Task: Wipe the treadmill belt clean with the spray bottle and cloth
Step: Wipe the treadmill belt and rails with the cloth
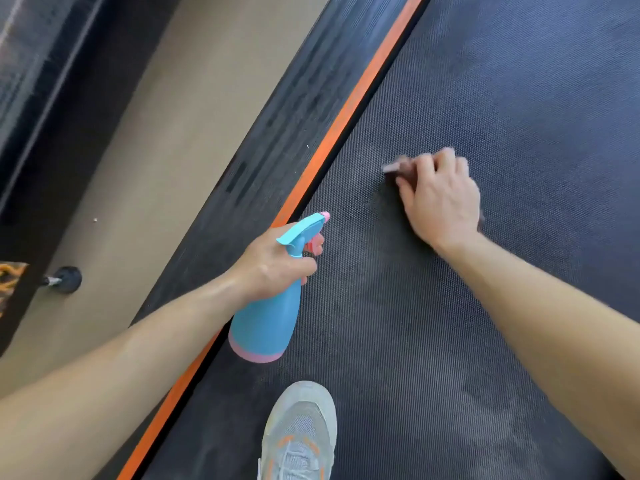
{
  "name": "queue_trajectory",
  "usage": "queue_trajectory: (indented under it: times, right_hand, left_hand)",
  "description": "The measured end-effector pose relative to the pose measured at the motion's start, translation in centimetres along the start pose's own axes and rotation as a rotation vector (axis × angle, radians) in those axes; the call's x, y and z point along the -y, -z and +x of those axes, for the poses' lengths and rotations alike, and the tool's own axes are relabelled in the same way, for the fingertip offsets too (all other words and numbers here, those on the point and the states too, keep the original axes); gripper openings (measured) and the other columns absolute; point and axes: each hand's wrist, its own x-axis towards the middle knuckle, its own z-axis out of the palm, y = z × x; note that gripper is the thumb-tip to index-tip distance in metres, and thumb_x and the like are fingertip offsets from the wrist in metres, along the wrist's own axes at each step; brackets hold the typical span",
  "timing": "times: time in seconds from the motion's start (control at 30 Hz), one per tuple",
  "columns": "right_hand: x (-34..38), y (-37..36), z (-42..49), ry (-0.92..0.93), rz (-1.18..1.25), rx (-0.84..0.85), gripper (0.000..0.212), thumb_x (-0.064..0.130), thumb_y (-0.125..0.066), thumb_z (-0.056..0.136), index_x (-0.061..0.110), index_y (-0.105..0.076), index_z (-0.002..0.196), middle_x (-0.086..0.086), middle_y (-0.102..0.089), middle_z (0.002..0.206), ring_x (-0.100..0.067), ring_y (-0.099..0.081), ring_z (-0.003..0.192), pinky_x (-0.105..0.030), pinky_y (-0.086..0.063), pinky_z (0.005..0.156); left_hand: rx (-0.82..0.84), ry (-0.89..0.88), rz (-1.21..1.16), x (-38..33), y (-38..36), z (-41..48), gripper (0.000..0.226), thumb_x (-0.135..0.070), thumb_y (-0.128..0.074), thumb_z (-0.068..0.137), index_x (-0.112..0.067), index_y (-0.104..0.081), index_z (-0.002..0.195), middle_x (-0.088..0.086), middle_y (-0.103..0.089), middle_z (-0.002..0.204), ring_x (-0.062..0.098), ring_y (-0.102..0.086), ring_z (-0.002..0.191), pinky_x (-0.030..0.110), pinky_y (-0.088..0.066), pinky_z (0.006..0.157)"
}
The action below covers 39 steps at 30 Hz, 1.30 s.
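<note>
One view only: head-worn wide-angle, pitched steeply down and a bit forward onto the belt [450, 341]. Close range: both forearms enter from the bottom corners, left hand [273, 265] and right hand [440, 199] sit mid-frame, shoe [299, 434] cut by the bottom edge. Frame is rolled: orange strip [346, 116] runs diagonally from bottom left to top, right of centre. Floor [166, 150] takes the left side.

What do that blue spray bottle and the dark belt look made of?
The spray bottle looks like plastic: smooth, opaque, slightly glossy blue with a pink base band. The treadmill belt seems rubber or rubber-coated fabric: dull black with a fine dotted texture all over.
</note>
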Motion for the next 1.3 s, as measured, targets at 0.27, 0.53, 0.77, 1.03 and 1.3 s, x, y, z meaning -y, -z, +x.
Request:
queue_trajectory:
  times: [0.27, 0.53, 0.77, 1.03, 1.3]
  right_hand:
    - [4.5, 0.4, -4.9, 0.371, 0.040, 0.116, 0.031, 0.042, -0.059, 0.095, 0.013, -0.054, 0.104, -0.015, -0.052, 0.101, -0.034, -0.050, 0.086, -0.042, -0.042, 0.061]
    - [3.4, -0.7, 5.1, 0.189, 0.010, 0.102, 0.039, 0.049, -0.053, 0.097, 0.013, -0.051, 0.113, -0.018, -0.051, 0.115, -0.038, -0.052, 0.101, -0.044, -0.045, 0.065]
    - [6.0, -0.6, -0.1, 0.324, 0.012, 0.090, 0.034, 0.043, -0.060, 0.093, 0.012, -0.053, 0.104, -0.015, -0.053, 0.103, -0.035, -0.052, 0.089, -0.043, -0.043, 0.062]
    - [4.3, -1.3, 6.8, 0.249, -0.031, 0.078, 0.040, 0.046, -0.058, 0.094, 0.010, -0.053, 0.110, -0.018, -0.054, 0.110, -0.039, -0.054, 0.098, -0.045, -0.046, 0.065]
    - [6.4, -0.9, -1.2, 0.455, 0.009, 0.115, 0.032, 0.043, -0.059, 0.094, 0.013, -0.054, 0.102, -0.014, -0.053, 0.100, -0.034, -0.051, 0.086, -0.043, -0.042, 0.061]
  left_hand:
    - [-0.044, -0.053, -0.004, -0.6, 1.2, 1.0, 0.047, -0.007, -0.064, 0.087, -0.045, -0.068, 0.113, -0.014, -0.073, 0.107, 0.007, -0.071, 0.068, 0.020, -0.048, 0.075]
    - [-0.019, -0.062, -0.023, -0.5, 1.2, 2.4, 0.048, -0.013, -0.064, 0.087, -0.043, -0.066, 0.126, -0.008, -0.075, 0.109, 0.010, -0.074, 0.073, 0.027, -0.054, 0.081]
    - [-0.038, -0.088, -0.069, -0.9, 2.4, 3.0, 0.062, -0.004, -0.062, 0.089, -0.047, -0.063, 0.133, -0.011, -0.072, 0.106, 0.006, -0.069, 0.064, 0.006, -0.046, 0.065]
    - [-0.044, -0.069, -0.073, -0.8, 2.5, 3.9, 0.057, -0.007, -0.064, 0.090, -0.044, -0.065, 0.133, -0.008, -0.074, 0.111, 0.005, -0.071, 0.064, 0.001, -0.044, 0.058]
    - [-0.072, -0.087, -0.112, -0.8, 3.4, 3.5, 0.063, -0.001, -0.061, 0.089, -0.046, -0.064, 0.133, -0.007, -0.074, 0.106, 0.007, -0.068, 0.061, 0.002, -0.044, 0.061]
